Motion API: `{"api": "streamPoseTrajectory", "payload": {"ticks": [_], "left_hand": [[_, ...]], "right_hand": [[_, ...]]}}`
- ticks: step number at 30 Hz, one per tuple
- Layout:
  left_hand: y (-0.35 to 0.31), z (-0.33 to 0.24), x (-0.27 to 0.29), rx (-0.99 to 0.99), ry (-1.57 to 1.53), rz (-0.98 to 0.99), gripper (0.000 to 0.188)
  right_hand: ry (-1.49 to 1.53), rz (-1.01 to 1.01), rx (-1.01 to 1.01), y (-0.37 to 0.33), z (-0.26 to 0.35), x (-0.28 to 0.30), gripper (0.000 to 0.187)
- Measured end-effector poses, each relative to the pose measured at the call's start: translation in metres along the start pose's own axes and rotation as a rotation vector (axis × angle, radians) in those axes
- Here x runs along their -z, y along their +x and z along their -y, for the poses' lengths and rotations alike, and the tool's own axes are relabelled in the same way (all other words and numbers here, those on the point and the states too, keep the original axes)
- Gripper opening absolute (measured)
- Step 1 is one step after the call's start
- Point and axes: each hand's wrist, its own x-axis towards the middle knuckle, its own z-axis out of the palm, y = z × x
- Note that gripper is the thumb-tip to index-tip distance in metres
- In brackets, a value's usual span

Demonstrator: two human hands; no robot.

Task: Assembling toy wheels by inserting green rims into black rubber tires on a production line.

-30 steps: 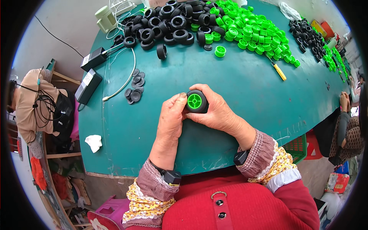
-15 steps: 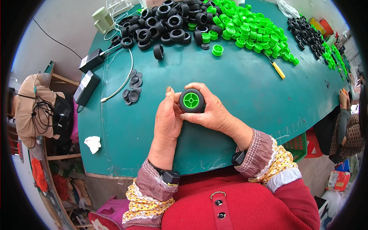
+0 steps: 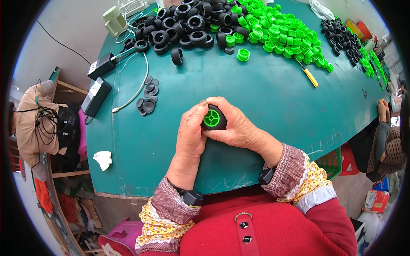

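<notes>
Both of my hands grip one small toy wheel (image 3: 212, 118), a black tyre with a green hub facing up, above the green table (image 3: 265, 98). My left hand (image 3: 191, 133) presses its thumb on the tyre's left rim. My right hand (image 3: 238, 128) wraps around the wheel's right side and underside. A pile of black tyres (image 3: 183, 25) lies at the table's far edge, with a heap of green hubs (image 3: 282, 36) beside it to the right.
Small black caps (image 3: 147, 101) lie left of my hands, near two black power adapters (image 3: 96, 96) and a white cable (image 3: 136, 91). A yellow-handled tool (image 3: 310, 77) rests far right. Another person's hand (image 3: 384, 109) sits at the right edge. A crumpled white tissue (image 3: 103, 159) lies near left.
The wheel has turned slightly in my hands and my left thumb has shifted on its rim. The hands stay in the same spot.
</notes>
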Motion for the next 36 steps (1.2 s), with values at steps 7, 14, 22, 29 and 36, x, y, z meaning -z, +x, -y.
{"api": "streamPoseTrajectory", "payload": {"ticks": [7,14,22,29,36], "left_hand": [[-0.003,0.001,-0.001,0.025,-0.013,0.018,0.028],[0.003,0.001,-0.008,0.013,0.154,0.095,0.028],[0.001,-0.005,-0.005,0.139,0.218,0.060,0.024],[-0.001,-0.001,0.000,0.083,0.255,0.080,0.023],[-0.001,-0.002,0.006,0.083,0.264,0.046,0.023]], "right_hand": [[0.116,-0.034,-0.227,0.001,0.005,-0.002,0.053],[-0.058,-0.066,-0.058,-0.002,0.002,0.001,0.051],[-0.053,-0.304,-0.376,-0.047,0.039,0.079,0.051],[-0.424,-0.930,-0.449,-0.188,0.082,0.190,0.042],[-1.251,-1.026,-0.779,-0.339,0.051,0.234,0.085]]}}
